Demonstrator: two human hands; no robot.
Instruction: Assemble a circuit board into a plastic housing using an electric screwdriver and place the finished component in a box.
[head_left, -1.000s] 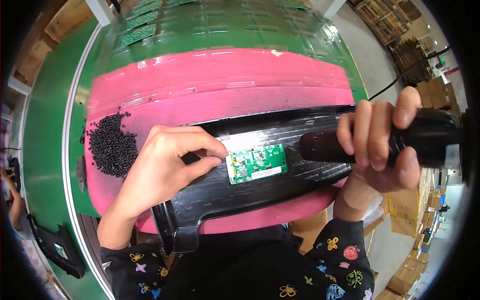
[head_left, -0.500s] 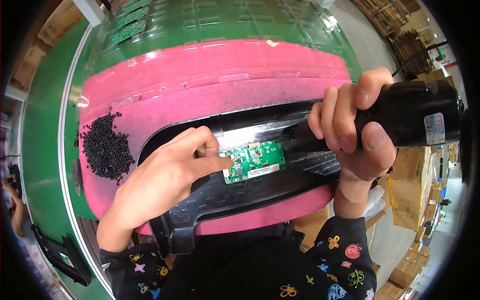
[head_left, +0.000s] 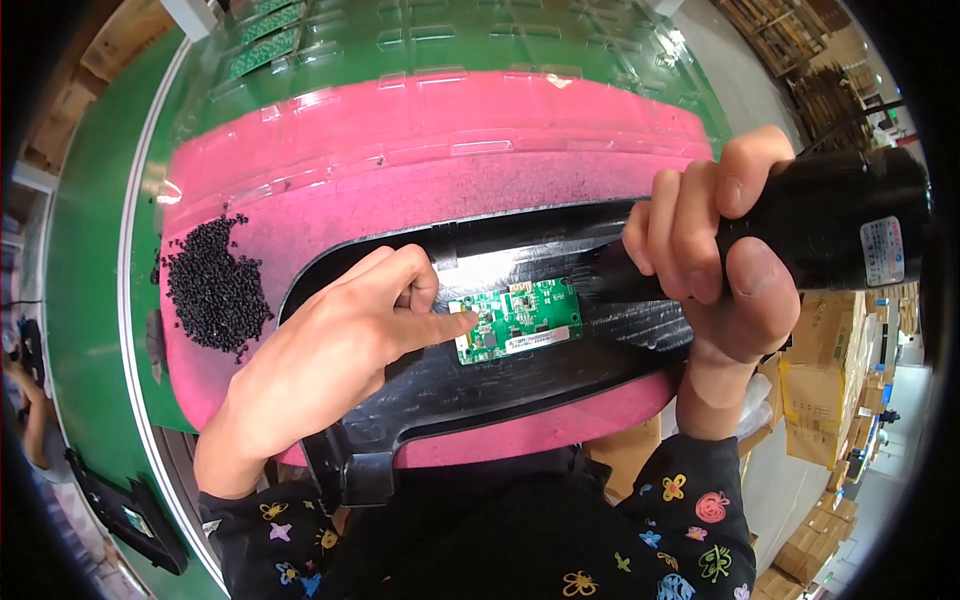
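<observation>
A green circuit board with a white label strip lies inside a long black plastic housing. My left hand is over the housing's left part, its fingers curled and one fingertip pressed on the board's left edge. In my right hand is a black electric screwdriver, gripped around its body and lying nearly level. Its dark front end points left, toward the board's upper right corner. Whether the tip touches a screw there is too dark to tell.
Small black screws lie heaped left of the housing on a pink mat. A clear plastic tray spans the mat's far part. More green boards sit at the back left. Cardboard boxes stand at the right.
The view has shifted slightly, so the board and housing appear a little further right. My left fingertip stays on the board and my right hand keeps hold of the electric screwdriver.
</observation>
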